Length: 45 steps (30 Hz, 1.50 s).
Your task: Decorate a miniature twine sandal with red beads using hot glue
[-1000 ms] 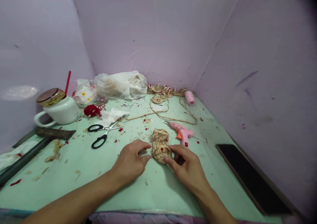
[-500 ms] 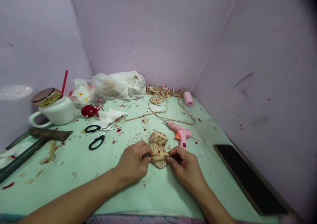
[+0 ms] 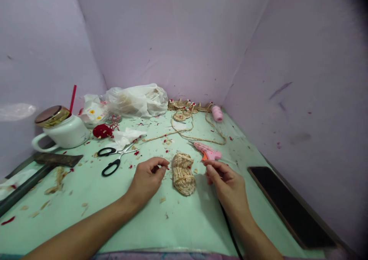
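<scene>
Both hands have parted from the woven straw piece (image 3: 183, 175), whose band they were pinching half a second earlier. Left hand (image 3: 148, 177): loosely curled, thumb and forefinger tips slightly apart, a narrow gap short of the piece's left edge. Right hand (image 3: 230, 181): half-curled, thumb off the fingers, fingertips over the handle of the pink glue gun (image 3: 211, 154); contact with it cannot be told. Woven piece: lying on the green tabletop (image 3: 172, 229) between the hands, rounded near end well back from the table's front edge. Room: bare tabletop from piece to front edge. Right side tighter, with a black cord (image 3: 230, 229) beside the right wrist and a dark flat slab (image 3: 290, 206) along the table's right edge. Scissors (image 3: 111, 168): blades spread, beyond the left hand
</scene>
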Available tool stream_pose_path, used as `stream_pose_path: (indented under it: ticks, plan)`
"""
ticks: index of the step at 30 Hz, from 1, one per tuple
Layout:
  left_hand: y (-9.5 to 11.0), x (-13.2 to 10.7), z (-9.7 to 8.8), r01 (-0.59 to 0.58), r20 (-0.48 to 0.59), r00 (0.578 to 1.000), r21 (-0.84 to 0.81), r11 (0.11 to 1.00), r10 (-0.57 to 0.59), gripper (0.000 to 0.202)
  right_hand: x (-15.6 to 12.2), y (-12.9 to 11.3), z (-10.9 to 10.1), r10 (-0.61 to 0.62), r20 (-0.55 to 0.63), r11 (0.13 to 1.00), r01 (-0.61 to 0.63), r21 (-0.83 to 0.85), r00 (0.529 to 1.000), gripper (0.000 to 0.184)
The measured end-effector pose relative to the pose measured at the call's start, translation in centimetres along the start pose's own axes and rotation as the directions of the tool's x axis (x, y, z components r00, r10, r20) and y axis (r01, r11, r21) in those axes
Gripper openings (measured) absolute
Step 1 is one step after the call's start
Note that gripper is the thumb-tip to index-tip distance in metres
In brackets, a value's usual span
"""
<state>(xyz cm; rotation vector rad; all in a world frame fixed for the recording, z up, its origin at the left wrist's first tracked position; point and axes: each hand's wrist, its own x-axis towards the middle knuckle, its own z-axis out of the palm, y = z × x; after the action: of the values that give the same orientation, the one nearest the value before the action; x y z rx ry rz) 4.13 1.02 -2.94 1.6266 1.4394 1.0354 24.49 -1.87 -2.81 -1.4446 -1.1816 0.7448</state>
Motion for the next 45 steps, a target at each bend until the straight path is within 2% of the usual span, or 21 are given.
stream_pose_path:
  ticks: [2,4,7,10,14,17,19,21,24,27,29,34,40,45]
  plan:
    - [0.7,1.2,-0.2,0.071,0.014,0.997,-0.077,0.994,-0.071,0.014,1.5,-1.0,-0.3,0.06,0.102,0.998,-0.062,0.013,0.993,0.029]
    - [1.6,2.4,-0.4,0.166,0.088,0.984,-0.147,0.975,-0.155,0.012,2.9,-2.1,-0.4,0.108,0.198,0.994,-0.113,0.015,0.974,0.03]
    - [2.7,3.3,-0.4,0.258,0.175,0.958,-0.188,0.948,-0.226,0.01,3.4,-2.7,-0.2,0.113,0.221,0.992,-0.123,0.034,0.969,0.026]
    - [2.5,2.8,-0.1,0.316,0.209,0.936,-0.154,0.936,-0.282,0.009,1.7,-1.7,0.0,0.061,0.237,0.998,-0.057,-0.026,0.969,0.022]
    - [1.4,1.4,0.5,0.437,0.328,0.854,-0.029,0.899,-0.404,0.006,-1.0,0.4,0.3,-0.04,0.329,0.988,0.087,-0.127,0.943,0.016]
    - [1.3,1.2,0.8,0.444,0.402,0.809,0.06,0.894,-0.429,0.015,-1.5,1.2,0.7,-0.113,0.367,0.961,0.195,-0.195,0.923,0.023]
    - [1.5,1.3,1.0,0.445,0.422,0.794,0.09,0.891,-0.439,0.017,-1.3,1.4,1.0,-0.122,0.373,0.951,0.216,-0.222,0.92,0.023]
    - [1.9,1.4,1.0,0.454,0.418,0.792,0.087,0.887,-0.446,0.015,-1.3,1.4,1.2,-0.081,0.36,0.959,0.172,-0.227,0.93,0.025]
    - [2.1,1.3,1.1,0.459,0.432,0.782,0.09,0.884,-0.449,0.017,-2.0,1.1,1.4,-0.009,0.239,0.972,0.065,-0.227,0.971,0.032]
    - [1.8,0.9,1.2,0.444,0.453,0.776,0.103,0.89,-0.439,0.017,-3.8,0.7,1.4,-0.061,0.062,0.931,0.079,-0.357,0.996,0.029]
    - [1.3,0.8,1.4,0.412,0.461,0.783,0.119,0.903,-0.418,0.015,-5.0,0.6,1.5,-0.125,0.011,0.86,0.114,-0.498,0.992,0.028]
    - [0.6,0.5,1.7,0.309,0.47,0.807,0.18,0.934,-0.358,0.013,-6.1,0.9,2.5,-0.219,0.023,0.713,0.177,-0.678,0.975,0.032]
    - [0.9,0.5,1.9,0.279,0.443,0.822,0.236,0.931,-0.358,0.009,-5.5,0.7,3.0,-0.184,0.034,0.683,0.153,-0.714,0.982,0.033]
    - [0.6,0.5,2.0,0.257,0.448,0.832,0.21,0.943,-0.327,0.011,-5.1,0.3,3.0,-0.159,0.053,0.642,0.144,-0.753,0.986,0.032]
